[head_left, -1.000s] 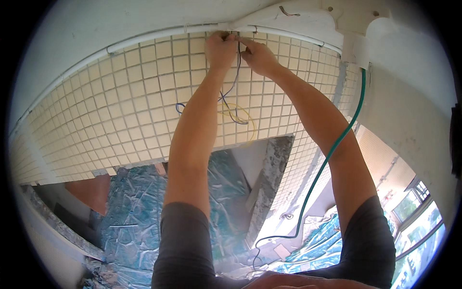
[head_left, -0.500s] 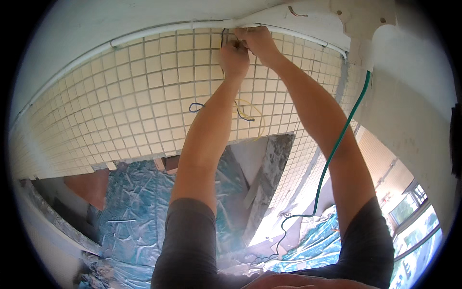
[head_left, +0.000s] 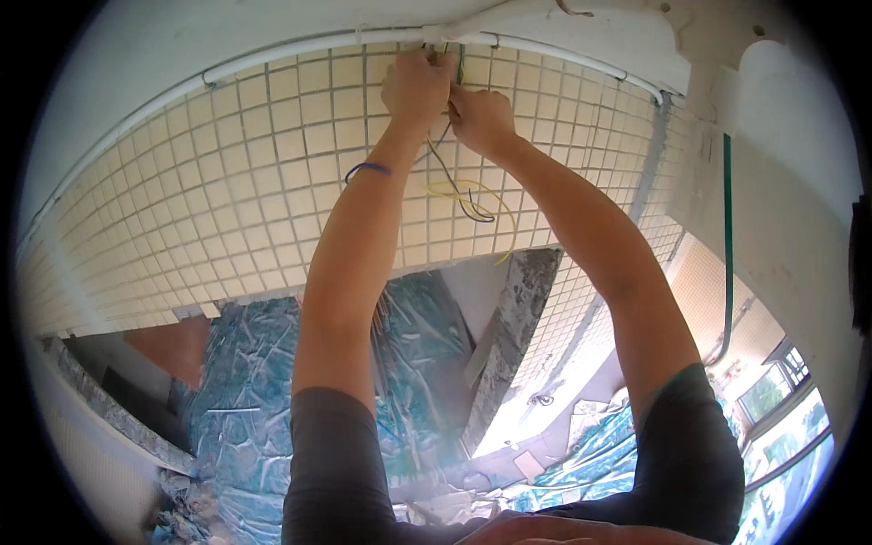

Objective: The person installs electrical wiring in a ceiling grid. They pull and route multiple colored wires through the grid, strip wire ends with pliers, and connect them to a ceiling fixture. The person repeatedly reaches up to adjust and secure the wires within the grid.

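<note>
Both my arms reach up to a white conduit pipe (head_left: 272, 60) that runs along the top of a tiled wall. My left hand (head_left: 416, 91) is closed around thin electrical wires just under the pipe's junction fitting (head_left: 440, 35). Slightly lower and to its right, my right hand (head_left: 483, 120) pinches the wires, its fingertips close to the left hand. A green wire (head_left: 461, 64) drops from the fitting between them. Below hang a loose yellow wire (head_left: 505, 205) and a dark blue wire (head_left: 474, 214). A blue wire loop (head_left: 367, 167) shows by my left forearm. The wire ends in my fingers are hidden.
At the right a green cord (head_left: 728, 236) hangs from a pale beam (head_left: 695, 86). Far below, crumpled blue-green sheeting (head_left: 254, 391) covers the floor. A rough-edged wall opening (head_left: 522, 318) lies beneath the tiles, and windows (head_left: 772, 400) stand at the lower right.
My right hand has come down from the pipe to below my left hand, which has moved up and left. The green cord has swung right and hangs straight. The view has shifted slightly.
</note>
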`<state>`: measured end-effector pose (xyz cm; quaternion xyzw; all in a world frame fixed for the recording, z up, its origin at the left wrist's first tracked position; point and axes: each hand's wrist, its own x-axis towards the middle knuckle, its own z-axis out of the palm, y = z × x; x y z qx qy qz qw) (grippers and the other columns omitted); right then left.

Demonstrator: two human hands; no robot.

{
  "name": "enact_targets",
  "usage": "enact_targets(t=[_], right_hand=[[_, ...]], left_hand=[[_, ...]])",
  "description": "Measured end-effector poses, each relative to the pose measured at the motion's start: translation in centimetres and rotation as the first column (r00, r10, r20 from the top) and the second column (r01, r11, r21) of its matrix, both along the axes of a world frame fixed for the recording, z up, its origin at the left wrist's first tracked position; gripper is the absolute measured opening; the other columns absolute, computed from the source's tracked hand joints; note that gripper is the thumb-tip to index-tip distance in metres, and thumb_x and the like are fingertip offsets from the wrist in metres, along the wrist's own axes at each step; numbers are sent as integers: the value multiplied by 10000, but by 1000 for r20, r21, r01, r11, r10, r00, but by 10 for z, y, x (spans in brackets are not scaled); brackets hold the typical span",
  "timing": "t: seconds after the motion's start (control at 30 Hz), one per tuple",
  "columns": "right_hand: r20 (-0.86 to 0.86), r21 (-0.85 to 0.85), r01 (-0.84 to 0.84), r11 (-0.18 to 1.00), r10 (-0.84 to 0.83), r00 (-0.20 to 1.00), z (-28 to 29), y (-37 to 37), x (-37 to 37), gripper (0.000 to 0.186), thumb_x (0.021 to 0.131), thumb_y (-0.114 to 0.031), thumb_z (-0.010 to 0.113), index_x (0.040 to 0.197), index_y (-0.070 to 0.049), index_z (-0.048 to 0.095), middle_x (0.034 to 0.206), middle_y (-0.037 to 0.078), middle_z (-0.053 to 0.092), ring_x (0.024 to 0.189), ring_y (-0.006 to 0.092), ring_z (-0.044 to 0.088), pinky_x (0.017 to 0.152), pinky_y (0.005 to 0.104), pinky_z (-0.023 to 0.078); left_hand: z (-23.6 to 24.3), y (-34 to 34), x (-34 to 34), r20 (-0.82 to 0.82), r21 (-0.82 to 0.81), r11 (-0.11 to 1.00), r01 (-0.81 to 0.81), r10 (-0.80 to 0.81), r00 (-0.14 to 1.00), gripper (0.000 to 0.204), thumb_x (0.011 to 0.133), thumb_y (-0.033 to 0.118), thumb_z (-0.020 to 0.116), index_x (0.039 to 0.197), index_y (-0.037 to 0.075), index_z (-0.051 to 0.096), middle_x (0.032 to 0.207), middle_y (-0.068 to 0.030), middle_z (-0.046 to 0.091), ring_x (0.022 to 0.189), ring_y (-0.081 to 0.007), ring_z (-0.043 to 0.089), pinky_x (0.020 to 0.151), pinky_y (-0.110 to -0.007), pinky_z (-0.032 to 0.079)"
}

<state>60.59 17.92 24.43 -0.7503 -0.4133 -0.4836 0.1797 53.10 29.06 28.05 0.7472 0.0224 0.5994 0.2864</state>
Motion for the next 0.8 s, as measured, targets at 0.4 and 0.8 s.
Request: enact_targets(t=[0.4,0.8], right_hand=[[-303,214,-156,964,217,928,46,-3,-20,333,973,-394,568,1088,-133,740,793,117,713,803,345,695,740,489,525],[122,-476,110,873,-59,991,-86,-4,-22,104,896,-170,615,876,-136,712,879,70,710,963,273,649,848,452,497]], left_hand=[[-104,7,14,123,432,892,-130,84,989,105,884,155,680,850,56,670,773,-141,661,788,-344,690,675,-504,528],[-30,10,-14,69,-193,883,429,-424,903,308,911,291,707,940,-12,662,916,-224,728,870,-387,709,749,-466,541]])
